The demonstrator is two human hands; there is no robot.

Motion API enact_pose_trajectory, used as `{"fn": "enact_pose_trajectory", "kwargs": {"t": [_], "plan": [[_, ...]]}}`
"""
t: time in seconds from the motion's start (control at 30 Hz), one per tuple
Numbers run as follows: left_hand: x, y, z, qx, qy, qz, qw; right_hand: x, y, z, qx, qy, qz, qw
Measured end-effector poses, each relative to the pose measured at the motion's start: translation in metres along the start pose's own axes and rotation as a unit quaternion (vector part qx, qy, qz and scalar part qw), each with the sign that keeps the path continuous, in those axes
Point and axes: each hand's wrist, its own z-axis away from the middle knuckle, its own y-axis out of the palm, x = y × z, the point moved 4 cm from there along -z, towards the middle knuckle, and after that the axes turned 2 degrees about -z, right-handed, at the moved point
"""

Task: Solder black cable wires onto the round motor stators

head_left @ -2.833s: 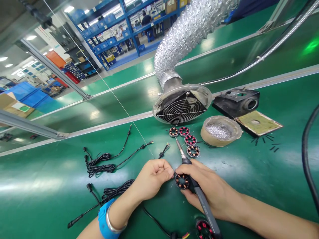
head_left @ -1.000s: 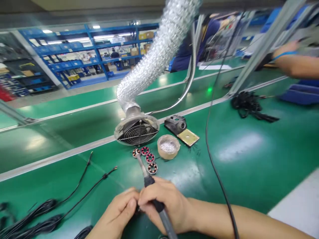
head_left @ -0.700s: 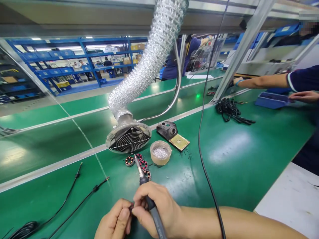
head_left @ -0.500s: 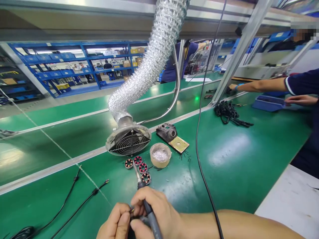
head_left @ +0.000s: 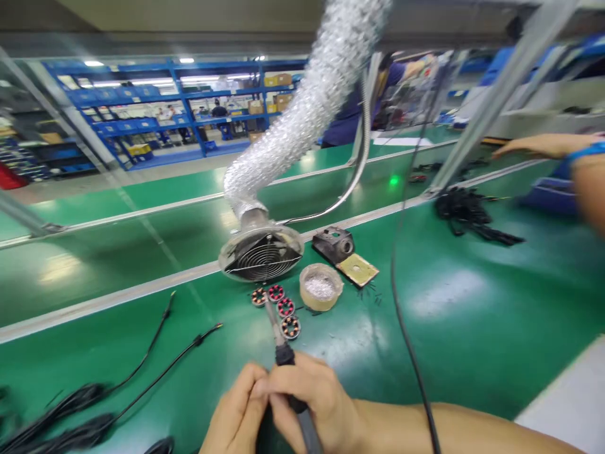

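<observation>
My right hand [head_left: 314, 397] is wrapped round a soldering iron [head_left: 285, 354], whose metal tip points up and away. Pressed against its fingers, my left hand [head_left: 239, 407] is closed in a pinch. Between the hands a dark stretch of black cable [head_left: 270, 435] shows; its end is hidden by the fingers. Just beyond the iron's tip lie several small motor stators with copper or red windings, among them a copper one [head_left: 290, 326] and a red one [head_left: 285, 308]. A round pot [head_left: 321, 296] of silvery solder bits stands to their right.
A fume extractor hood [head_left: 262, 255] hangs behind the stators. Right of it is an iron stand [head_left: 334, 244] with a yellow sponge [head_left: 358, 269]. Black cables [head_left: 155, 375] lie at left, a cable bundle [head_left: 466, 211] at right. A co-worker's arm [head_left: 548, 146] reaches in near a blue bin [head_left: 551, 192].
The view has shifted, so the bench things sit further right and more cable shows at left. My hands have closed together, hiding the coloured wire tips. The co-worker's arm has moved.
</observation>
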Motion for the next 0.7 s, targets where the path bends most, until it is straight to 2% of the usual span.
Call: {"fn": "enact_pose_trajectory", "kwargs": {"t": [0.07, 0.17, 0.27, 0.37, 0.43, 0.6, 0.7], "plan": [[-0.011, -0.002, 0.000, 0.020, 0.016, -0.035, 0.999, 0.002, -0.004, -0.002, 0.006, 0.001, 0.006, 1.000], [-0.019, -0.008, -0.001, 0.025, -0.001, -0.105, 0.994, 0.000, -0.011, -0.010, 0.010, -0.014, 0.006, 1.000], [-0.020, -0.012, -0.001, 0.036, -0.018, -0.142, 0.989, -0.001, -0.011, -0.016, 0.033, -0.055, -0.004, 0.998], [-0.019, -0.010, 0.001, 0.048, -0.008, -0.156, 0.987, 0.000, -0.006, -0.013, 0.071, -0.103, -0.008, 0.992], [-0.021, -0.009, 0.003, 0.054, 0.000, -0.171, 0.984, 0.000, -0.003, -0.011, 0.082, -0.113, 0.000, 0.990], [-0.031, -0.013, 0.001, 0.037, 0.038, -0.231, 0.971, -0.009, -0.013, -0.019, 0.076, -0.057, 0.000, 0.995], [-0.033, -0.017, -0.001, 0.035, 0.051, -0.225, 0.972, -0.016, -0.017, -0.024, 0.095, -0.037, -0.013, 0.995]]}}
